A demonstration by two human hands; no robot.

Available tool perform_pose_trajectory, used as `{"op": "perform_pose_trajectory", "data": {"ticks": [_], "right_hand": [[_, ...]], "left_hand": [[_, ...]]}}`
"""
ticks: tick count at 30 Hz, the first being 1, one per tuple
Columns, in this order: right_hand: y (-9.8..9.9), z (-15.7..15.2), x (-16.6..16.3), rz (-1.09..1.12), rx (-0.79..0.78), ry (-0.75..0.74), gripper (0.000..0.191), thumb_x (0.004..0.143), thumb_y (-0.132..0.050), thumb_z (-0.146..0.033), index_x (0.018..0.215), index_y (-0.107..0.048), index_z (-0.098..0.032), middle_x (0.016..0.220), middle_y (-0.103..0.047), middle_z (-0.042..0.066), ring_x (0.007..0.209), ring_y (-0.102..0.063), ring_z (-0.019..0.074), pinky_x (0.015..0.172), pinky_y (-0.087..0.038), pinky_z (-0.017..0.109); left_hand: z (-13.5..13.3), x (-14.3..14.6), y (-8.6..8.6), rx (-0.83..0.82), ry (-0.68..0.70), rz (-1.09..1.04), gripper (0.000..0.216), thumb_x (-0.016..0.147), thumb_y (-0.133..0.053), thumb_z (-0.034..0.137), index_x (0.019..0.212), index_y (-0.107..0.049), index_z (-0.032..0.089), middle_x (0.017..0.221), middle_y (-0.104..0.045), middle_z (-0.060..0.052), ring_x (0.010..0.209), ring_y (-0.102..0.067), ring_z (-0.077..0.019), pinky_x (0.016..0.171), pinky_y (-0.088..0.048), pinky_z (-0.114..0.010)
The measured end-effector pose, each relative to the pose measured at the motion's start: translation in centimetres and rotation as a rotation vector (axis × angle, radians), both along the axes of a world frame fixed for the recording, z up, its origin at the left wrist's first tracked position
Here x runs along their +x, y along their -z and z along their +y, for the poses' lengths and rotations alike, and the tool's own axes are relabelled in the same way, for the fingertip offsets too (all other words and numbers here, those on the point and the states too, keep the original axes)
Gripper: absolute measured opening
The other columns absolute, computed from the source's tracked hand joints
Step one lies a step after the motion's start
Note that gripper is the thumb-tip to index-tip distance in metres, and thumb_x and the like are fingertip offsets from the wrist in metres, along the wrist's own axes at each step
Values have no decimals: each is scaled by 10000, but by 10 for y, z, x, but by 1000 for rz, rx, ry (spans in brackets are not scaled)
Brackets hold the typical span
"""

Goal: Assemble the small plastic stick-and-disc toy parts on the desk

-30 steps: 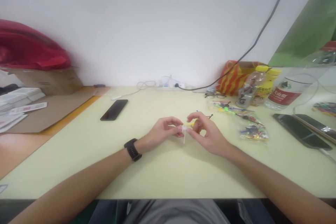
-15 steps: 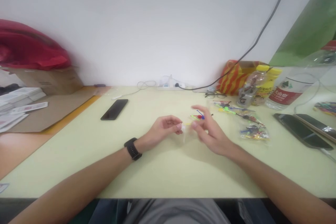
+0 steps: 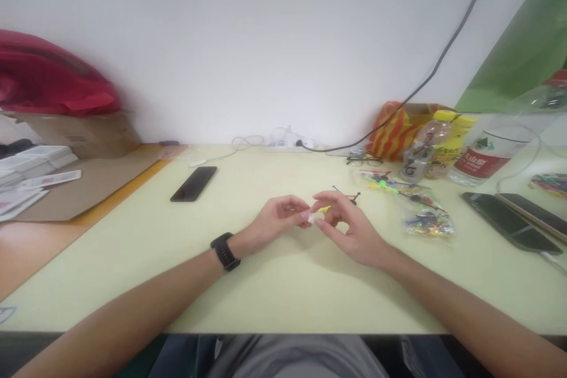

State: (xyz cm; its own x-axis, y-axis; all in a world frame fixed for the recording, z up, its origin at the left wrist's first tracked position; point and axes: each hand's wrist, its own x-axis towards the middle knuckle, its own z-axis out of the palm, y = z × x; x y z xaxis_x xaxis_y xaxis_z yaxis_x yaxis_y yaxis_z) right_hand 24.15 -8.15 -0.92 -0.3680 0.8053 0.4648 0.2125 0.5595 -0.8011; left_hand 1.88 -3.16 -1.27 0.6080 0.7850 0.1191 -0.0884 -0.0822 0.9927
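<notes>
Above the middle of the table, my left hand (image 3: 272,223) pinches a small whitish piece (image 3: 312,217) between thumb and fingers. The piece is too small and blurred to name. From the other side, the thumb and index finger of my right hand (image 3: 354,235) close on the same piece, with the other fingers curled. Thin coloured plastic pieces (image 3: 352,196), blue and dark among them, lie just behind my right hand, which partly hides them. A bit of yellow shows between the two hands.
Clear bags of coloured plastic pieces (image 3: 429,224) lie right of my hands. Behind are glasses (image 3: 364,161), a clear bottle (image 3: 423,147) and a larger red-labelled bottle (image 3: 482,159). Phones (image 3: 509,221) rest at right, another phone (image 3: 194,183) at left; a cardboard box (image 3: 84,134) stands far left.
My right hand has moved left, and its thumb and index finger have come together on the whitish piece. My left hand has hardly moved.
</notes>
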Motion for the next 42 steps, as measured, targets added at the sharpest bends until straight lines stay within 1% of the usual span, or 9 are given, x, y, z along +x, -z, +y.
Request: {"op": "perform_pose_trajectory", "data": {"ticks": [5,10,12,14,16,18,22,27,42], "right_hand": [[-3,1,1,59,50,55,386,1010,-596,-268,1378,-479,-291,1267,-611,89,708,-601,109,681,-566,296],[-6,-3,1,119,149,142,603,987,-641,-303,1505,-333,-335,1549,-412,145,917,-654,161,743,-599,328],[-7,-4,4,105,130,103,579,1000,-628,-334,1500,-338,-311,1379,-563,132,872,-652,164,719,-586,321],[-8,-3,8,40,55,30,308,1045,-549,-374,1325,-509,-252,918,-656,32,656,-581,137,592,-515,272],[-8,-1,11,-26,12,14,204,1065,-501,-401,1044,-591,-219,605,-482,-56,492,-421,107,484,-382,240],[-7,1,12,-48,26,69,230,1051,-525,-403,928,-571,-213,539,-391,-79,464,-338,97,462,-305,239],[-6,4,9,-60,11,100,158,1024,-572,-379,1036,-575,-222,586,-433,-72,495,-366,106,485,-326,244],[-5,4,4,-60,4,103,273,983,-618,-358,1222,-556,-241,1047,-655,61,628,-549,120,562,-472,270],[-4,5,4,-116,28,54,198,1000,-566,-292,1193,-578,-248,1034,-683,46,608,-535,109,562,-475,258]], "left_hand": [[0,1,-2,25,-20,-14,267,912,-782,368,1037,-716,141,911,-710,-63,863,-679,-181,857,-544,-352],[1,0,-1,-11,-40,-38,290,892,-802,378,1042,-719,144,908,-714,-64,854,-685,-182,854,-552,-353],[3,0,1,-27,-59,-41,305,881,-815,380,1056,-720,148,925,-717,-64,859,-691,-180,866,-553,-353],[4,-1,3,-43,-78,-36,316,870,-825,380,1064,-722,152,949,-721,-64,862,-698,-178,874,-554,-351],[5,-1,4,-54,-94,-30,324,862,-832,381,1063,-723,153,962,-724,-62,861,-706,-178,877,-556,-350],[6,-1,5,-60,-97,-23,329,859,-834,385,1061,-723,150,960,-725,-63,864,-713,-183,879,-559,-353],[4,-1,4,-46,-75,-18,318,870,-825,379,1059,-724,144,962,-726,-69,885,-718,-191,889,-561,-356],[1,0,2,-52,-37,-10,319,866,-827,386,1046,-727,142,996,-732,-82,880,-718,-193,884,-569,-361],[-1,1,-2,-41,-11,-19,311,881,-813,386,1042,-723,135,997,-735,-93,903,-710,-201,875,-577,-367]]}}
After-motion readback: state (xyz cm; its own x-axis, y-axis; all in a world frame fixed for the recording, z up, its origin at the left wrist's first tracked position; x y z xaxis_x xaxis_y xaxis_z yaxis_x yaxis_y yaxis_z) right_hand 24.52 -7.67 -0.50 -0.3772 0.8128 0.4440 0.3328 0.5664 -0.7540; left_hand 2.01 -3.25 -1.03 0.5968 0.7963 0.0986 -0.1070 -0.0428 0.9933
